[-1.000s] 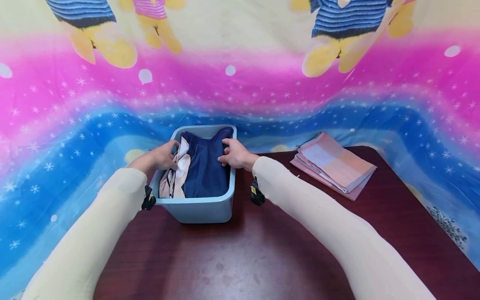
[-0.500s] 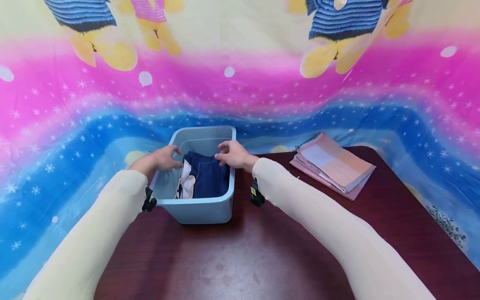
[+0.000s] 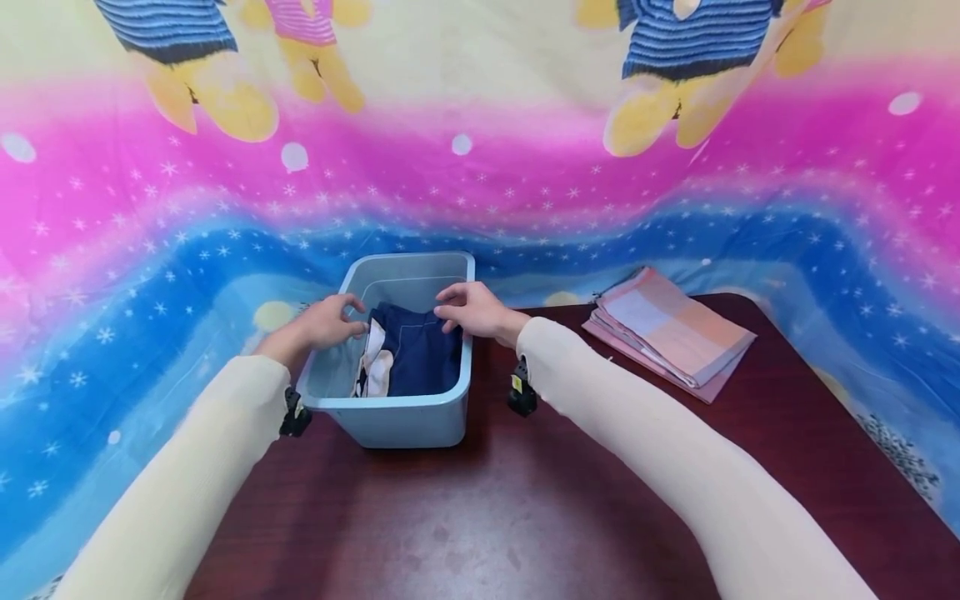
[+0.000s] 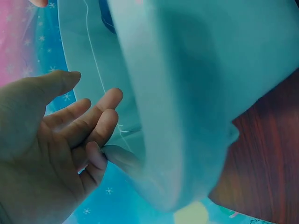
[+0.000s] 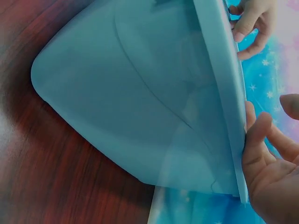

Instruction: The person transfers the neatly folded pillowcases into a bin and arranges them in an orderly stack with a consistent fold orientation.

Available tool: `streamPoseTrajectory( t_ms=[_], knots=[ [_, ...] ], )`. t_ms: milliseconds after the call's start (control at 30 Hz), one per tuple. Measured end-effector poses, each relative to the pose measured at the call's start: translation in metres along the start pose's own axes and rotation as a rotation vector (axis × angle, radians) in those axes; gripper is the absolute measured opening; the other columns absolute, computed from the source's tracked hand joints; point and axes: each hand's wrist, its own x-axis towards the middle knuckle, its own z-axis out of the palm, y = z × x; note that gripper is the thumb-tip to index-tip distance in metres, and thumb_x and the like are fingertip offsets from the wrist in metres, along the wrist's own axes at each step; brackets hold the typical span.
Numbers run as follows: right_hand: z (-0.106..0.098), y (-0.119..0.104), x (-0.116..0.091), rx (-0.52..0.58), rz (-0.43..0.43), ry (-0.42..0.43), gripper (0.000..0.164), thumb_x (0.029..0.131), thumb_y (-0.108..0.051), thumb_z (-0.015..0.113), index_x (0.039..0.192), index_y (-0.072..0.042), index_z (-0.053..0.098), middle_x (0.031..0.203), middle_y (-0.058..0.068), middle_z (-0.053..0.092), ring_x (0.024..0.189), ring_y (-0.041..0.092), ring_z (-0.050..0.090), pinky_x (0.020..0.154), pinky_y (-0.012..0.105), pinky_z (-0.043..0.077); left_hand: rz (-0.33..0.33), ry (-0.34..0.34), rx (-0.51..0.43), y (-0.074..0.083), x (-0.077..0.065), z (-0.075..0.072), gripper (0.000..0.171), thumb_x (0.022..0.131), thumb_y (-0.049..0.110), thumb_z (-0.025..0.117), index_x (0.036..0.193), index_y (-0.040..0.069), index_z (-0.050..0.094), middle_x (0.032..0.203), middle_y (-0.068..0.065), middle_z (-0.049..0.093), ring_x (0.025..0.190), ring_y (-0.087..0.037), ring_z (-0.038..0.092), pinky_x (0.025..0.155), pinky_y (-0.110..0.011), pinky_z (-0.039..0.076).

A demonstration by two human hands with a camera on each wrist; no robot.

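Note:
A light blue plastic bin [image 3: 393, 403] stands on the table and holds a dark navy folded garment [image 3: 423, 354] with a white and peach piece of cloth [image 3: 378, 367] at its left side. Over the bin's left rim my left hand [image 3: 330, 322] hangs with loosely bent fingers, nothing between them; the left wrist view shows the fingers [image 4: 108, 122] reaching just past the rim. My right hand [image 3: 474, 311] lies across the right rim, its fingertips over the navy garment's far right edge. In the right wrist view that hand [image 5: 273, 175] is relaxed, holding nothing.
To the right, a stack of folded pink, orange and white checked cloth [image 3: 675, 329] lies on the dark red wooden table [image 3: 480, 517]. A printed curtain [image 3: 525, 175] hangs close behind the bin and around the table's sides.
The navy garment and the light cloth, earlier reaching up to the bin's far rim between both hands, have dropped lower inside. Both hands have let go and stay over the rims.

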Motion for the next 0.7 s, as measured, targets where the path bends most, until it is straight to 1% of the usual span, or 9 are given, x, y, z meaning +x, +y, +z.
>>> streamPoseTrajectory(
  t_ms=[100,233,333,400,467,600,700],
  knots=[
    [-0.003,0.0,-0.003,0.041,0.006,-0.016,0.039,0.106,-0.022,0.053,0.142,-0.009,0.053,0.141,0.015,0.061,0.116,0.035,0.066,0.068,0.025,0.052,0.012,0.006,-0.026,0.0,-0.002,0.001,0.041,0.104,0.019,0.053,0.138,-0.004,0.046,0.114,-0.024,0.071,0.094,-0.033,0.065,0.075,-0.036,0.047],
    [-0.008,0.0,-0.008,0.103,0.01,-0.025,0.037,0.105,-0.021,0.054,0.141,-0.008,0.055,0.138,0.013,0.063,0.112,0.035,0.068,0.075,0.028,0.057,0.03,0.002,-0.031,0.003,-0.006,0.001,0.043,0.105,0.021,0.052,0.14,-0.004,0.043,0.118,-0.026,0.071,0.104,-0.038,0.066,0.081,-0.043,0.051],
    [-0.013,0.001,-0.013,0.108,-0.007,-0.017,0.036,0.105,-0.021,0.055,0.139,-0.008,0.056,0.133,0.014,0.066,0.102,0.029,0.071,0.08,0.031,0.059,0.05,0.002,-0.044,0.006,-0.008,0.001,0.044,0.105,0.022,0.052,0.14,-0.004,0.043,0.12,-0.027,0.07,0.109,-0.04,0.066,0.087,-0.05,0.052],
    [-0.016,0.002,-0.016,0.099,-0.023,-0.008,0.036,0.105,-0.022,0.054,0.138,-0.008,0.056,0.131,0.017,0.067,0.097,0.025,0.071,0.083,0.033,0.059,0.065,0.008,-0.063,0.008,-0.011,0.002,0.043,0.105,0.021,0.051,0.14,-0.003,0.043,0.121,-0.028,0.069,0.11,-0.04,0.065,0.088,-0.051,0.051],
    [-0.02,0.005,-0.021,0.083,-0.034,0.001,0.035,0.106,-0.022,0.054,0.138,-0.008,0.057,0.129,0.017,0.068,0.093,0.022,0.071,0.086,0.034,0.059,0.08,0.012,-0.086,0.01,-0.013,0.004,0.041,0.106,0.02,0.051,0.14,-0.002,0.045,0.121,-0.027,0.07,0.109,-0.037,0.066,0.087,-0.048,0.051],
    [-0.028,0.016,-0.033,0.057,-0.048,0.005,0.037,0.106,-0.021,0.052,0.14,-0.008,0.056,0.13,0.018,0.067,0.094,0.023,0.071,0.088,0.039,0.058,0.104,0.017,-0.111,0.014,-0.018,0.009,0.038,0.106,0.019,0.049,0.139,0.001,0.048,0.12,-0.024,0.07,0.102,-0.031,0.069,0.08,-0.04,0.051],
    [-0.035,0.025,-0.041,0.048,-0.056,0.016,0.038,0.107,-0.021,0.051,0.141,-0.007,0.055,0.129,0.018,0.067,0.095,0.026,0.071,0.088,0.04,0.058,0.114,0.027,-0.117,0.018,-0.021,0.013,0.037,0.106,0.02,0.05,0.138,0.002,0.049,0.12,-0.023,0.071,0.1,-0.028,0.069,0.08,-0.038,0.051]
  ],
)
